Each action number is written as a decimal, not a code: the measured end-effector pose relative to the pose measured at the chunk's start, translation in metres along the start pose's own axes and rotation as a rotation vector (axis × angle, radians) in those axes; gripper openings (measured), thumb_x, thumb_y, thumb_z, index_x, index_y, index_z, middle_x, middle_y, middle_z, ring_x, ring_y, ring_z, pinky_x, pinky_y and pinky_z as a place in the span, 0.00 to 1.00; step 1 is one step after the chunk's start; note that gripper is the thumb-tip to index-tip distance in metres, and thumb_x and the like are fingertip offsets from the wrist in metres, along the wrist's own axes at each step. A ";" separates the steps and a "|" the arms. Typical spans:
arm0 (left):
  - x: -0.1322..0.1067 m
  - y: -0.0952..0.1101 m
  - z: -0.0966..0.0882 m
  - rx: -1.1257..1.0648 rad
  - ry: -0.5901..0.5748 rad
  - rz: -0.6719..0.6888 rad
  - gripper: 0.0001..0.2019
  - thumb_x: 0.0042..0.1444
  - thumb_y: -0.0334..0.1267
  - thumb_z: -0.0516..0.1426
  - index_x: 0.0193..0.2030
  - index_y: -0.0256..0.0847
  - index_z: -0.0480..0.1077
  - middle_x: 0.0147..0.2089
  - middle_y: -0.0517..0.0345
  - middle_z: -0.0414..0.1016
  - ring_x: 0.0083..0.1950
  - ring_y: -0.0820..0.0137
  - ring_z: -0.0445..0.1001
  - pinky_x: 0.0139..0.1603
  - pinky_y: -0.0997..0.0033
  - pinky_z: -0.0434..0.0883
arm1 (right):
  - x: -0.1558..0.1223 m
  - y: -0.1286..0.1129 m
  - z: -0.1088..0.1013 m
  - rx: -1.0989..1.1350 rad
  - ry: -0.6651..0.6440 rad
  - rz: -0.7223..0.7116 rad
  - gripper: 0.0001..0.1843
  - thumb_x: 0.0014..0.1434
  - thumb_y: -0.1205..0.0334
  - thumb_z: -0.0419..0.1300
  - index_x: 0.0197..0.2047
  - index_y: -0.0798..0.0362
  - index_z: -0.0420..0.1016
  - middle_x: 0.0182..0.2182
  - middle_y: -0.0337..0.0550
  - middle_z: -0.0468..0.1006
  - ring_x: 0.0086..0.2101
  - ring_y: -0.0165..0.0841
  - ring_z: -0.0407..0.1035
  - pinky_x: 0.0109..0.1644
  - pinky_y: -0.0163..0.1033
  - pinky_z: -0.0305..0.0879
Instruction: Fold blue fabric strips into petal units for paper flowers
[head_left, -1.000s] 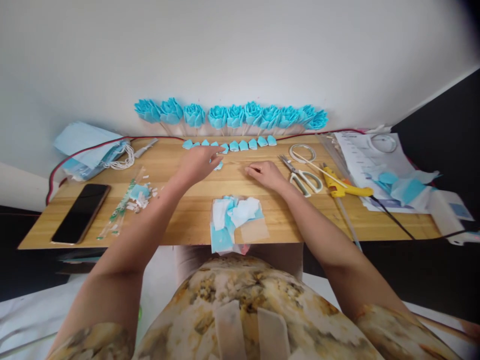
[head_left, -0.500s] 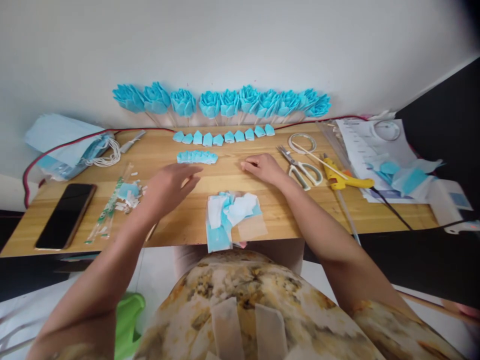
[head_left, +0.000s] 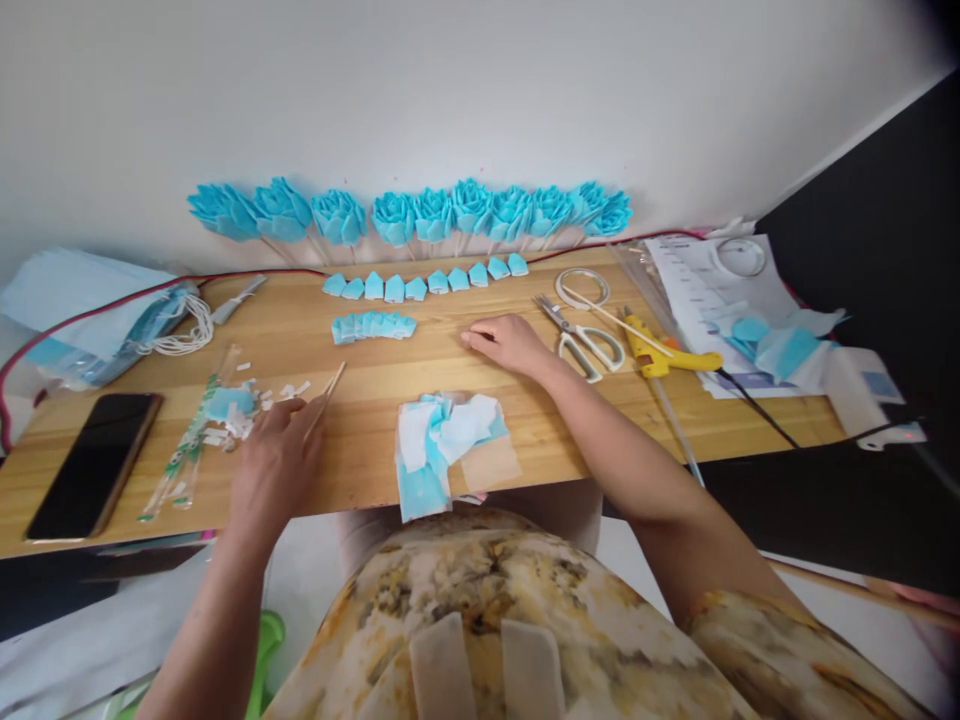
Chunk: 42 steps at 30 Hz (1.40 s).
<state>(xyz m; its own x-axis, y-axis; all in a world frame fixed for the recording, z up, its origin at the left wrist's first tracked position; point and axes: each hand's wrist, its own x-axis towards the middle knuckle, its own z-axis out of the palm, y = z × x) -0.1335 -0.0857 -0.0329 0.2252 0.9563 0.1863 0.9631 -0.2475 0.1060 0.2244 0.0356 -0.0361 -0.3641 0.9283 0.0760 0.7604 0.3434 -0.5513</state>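
Observation:
My left hand (head_left: 277, 455) is low over the left part of the table, fingers closed around a thin wooden stick (head_left: 334, 380). The stick's upper end points away from me; its lower part is hidden by the hand. My right hand (head_left: 514, 345) rests on the tabletop with its fingers curled in, and nothing shows in them. Between the hands lie blue and white fabric pieces (head_left: 424, 475) near the front edge. Beyond them is an overlapping strip of blue petals (head_left: 373, 326), with a row of separate folded blue petals (head_left: 394, 288) behind it.
Blue flowers on sticks (head_left: 433, 215) lean along the wall. Scissors (head_left: 581, 340), a tape roll (head_left: 583, 288) and a yellow glue gun (head_left: 671, 355) lie right. A phone (head_left: 96, 465), white scraps (head_left: 236, 425) and a bag of blue masks (head_left: 97, 315) are left.
My left hand has moved back and left from near the petal strip, down to the wooden stick. My right hand stays in place. The view has shifted slightly to the right.

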 end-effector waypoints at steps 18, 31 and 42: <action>0.089 0.069 -0.033 -0.498 -0.004 0.221 0.18 0.65 0.42 0.55 0.58 0.44 0.75 0.50 0.50 0.79 0.43 0.65 0.75 0.45 0.67 0.70 | 0.000 -0.003 -0.003 0.021 -0.037 0.049 0.24 0.66 0.49 0.53 0.21 0.52 0.61 0.18 0.35 0.60 0.24 0.29 0.52 0.32 0.40 0.43; 0.134 0.098 0.011 -0.839 -0.009 0.104 0.11 0.61 0.42 0.56 0.31 0.38 0.72 0.25 0.62 0.68 0.28 0.74 0.63 0.31 0.71 0.58 | -0.027 -0.055 -0.041 0.188 -0.524 -0.283 0.11 0.53 0.56 0.70 0.41 0.46 0.81 0.42 0.42 0.83 0.44 0.39 0.74 0.47 0.41 0.63; 0.125 0.109 0.011 -1.171 -0.261 0.199 0.27 0.65 0.59 0.53 0.55 0.38 0.75 0.38 0.53 0.79 0.40 0.66 0.75 0.43 0.67 0.71 | -0.018 -0.019 -0.030 0.541 -0.260 -0.060 0.12 0.60 0.52 0.63 0.35 0.53 0.74 0.28 0.37 0.74 0.29 0.29 0.65 0.34 0.36 0.58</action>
<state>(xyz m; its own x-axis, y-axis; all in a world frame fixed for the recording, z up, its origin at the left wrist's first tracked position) 0.0010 0.0085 -0.0087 0.5065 0.8550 0.1116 0.2229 -0.2549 0.9409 0.2328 0.0164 -0.0024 -0.5693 0.8207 -0.0484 0.3777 0.2087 -0.9021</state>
